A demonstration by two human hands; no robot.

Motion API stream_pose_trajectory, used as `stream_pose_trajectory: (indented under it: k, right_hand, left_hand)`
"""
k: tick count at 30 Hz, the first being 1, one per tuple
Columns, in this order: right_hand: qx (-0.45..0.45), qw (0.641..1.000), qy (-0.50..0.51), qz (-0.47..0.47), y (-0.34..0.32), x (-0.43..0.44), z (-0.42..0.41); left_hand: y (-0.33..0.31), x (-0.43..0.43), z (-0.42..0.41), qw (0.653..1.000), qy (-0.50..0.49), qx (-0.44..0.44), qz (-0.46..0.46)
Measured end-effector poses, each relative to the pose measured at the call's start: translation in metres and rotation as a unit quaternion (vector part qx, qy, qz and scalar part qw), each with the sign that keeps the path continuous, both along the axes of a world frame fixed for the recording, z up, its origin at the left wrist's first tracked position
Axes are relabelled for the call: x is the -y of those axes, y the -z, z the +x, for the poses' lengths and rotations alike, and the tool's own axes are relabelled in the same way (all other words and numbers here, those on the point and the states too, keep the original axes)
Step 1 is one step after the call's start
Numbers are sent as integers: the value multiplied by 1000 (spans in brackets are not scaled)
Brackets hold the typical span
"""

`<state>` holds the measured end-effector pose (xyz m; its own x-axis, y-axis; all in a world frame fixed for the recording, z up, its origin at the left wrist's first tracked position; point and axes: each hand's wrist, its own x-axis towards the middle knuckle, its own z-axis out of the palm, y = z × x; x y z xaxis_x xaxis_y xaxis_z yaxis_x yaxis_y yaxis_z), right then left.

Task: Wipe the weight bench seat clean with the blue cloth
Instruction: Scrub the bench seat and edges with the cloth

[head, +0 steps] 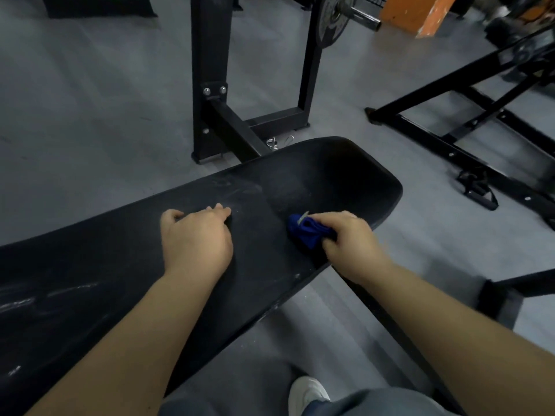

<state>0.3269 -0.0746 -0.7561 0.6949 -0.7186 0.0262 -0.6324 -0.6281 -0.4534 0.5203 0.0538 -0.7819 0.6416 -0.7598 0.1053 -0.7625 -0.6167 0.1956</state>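
Observation:
The black weight bench seat [324, 175] runs from lower left to upper right, with pale smears and dust marks on its surface. My right hand [348, 238] grips the bunched blue cloth [306, 232] against the seat near its front edge, the thumb curled under the cloth. A small white tag sticks out of the cloth. My left hand [195, 235] rests palm down on the middle of the seat, fingers bent slightly at the tips and holding nothing.
A black steel rack upright [210, 76] with a weight plate [330, 19] stands beyond the bench. Another black frame [468, 127] lies to the right, with a strap handle [477, 187] on the grey floor. My white shoe [306, 391] is below the bench.

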Motion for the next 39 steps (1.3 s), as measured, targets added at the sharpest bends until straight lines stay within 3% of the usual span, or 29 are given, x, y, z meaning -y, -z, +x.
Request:
stream_pose_trajectory:
  k: [3, 5, 9, 11, 16, 18, 22, 24, 28, 34, 39]
  right_hand:
    - [54, 989, 139, -20, 9, 17, 1]
    - [51, 982, 171, -56, 17, 3, 13]
    - [14, 998, -5, -56, 14, -25, 19]
    - [-8, 998, -34, -56, 10, -6, 8]
    - [-1, 973, 209, -100, 19, 21, -10]
    - [2, 979, 178, -100, 22, -2, 0]
    - [10, 996, -16, -87, 14, -28, -2]
    - [-14, 995, 6, -100, 13, -6, -10]
    - [17, 976, 195, -100, 20, 17, -12]
    - [6, 998, 10, -56, 16, -15, -21]
    - [35, 976, 201, -74, 22, 26, -30]
  left_hand:
    - [0, 1, 2, 1000, 3, 6, 0]
    - [0, 3, 2, 1000, 3, 14, 3]
    - [3, 4, 0, 1000, -3, 13, 10]
    - [4, 3, 1, 1000, -3, 7, 13]
    - [3, -1, 2, 1000, 6, 1, 0]
    - [3, 0, 2, 1000, 5, 6, -1]
    - [3, 0, 1, 1000, 4, 6, 11]
    - [3, -1, 3, 1000, 6, 0, 17]
    - [0, 0, 4, 1000, 4, -1, 21]
    - [0, -1, -5, 1000, 7, -8, 16]
    - [-9, 1, -6, 999, 49, -19, 14]
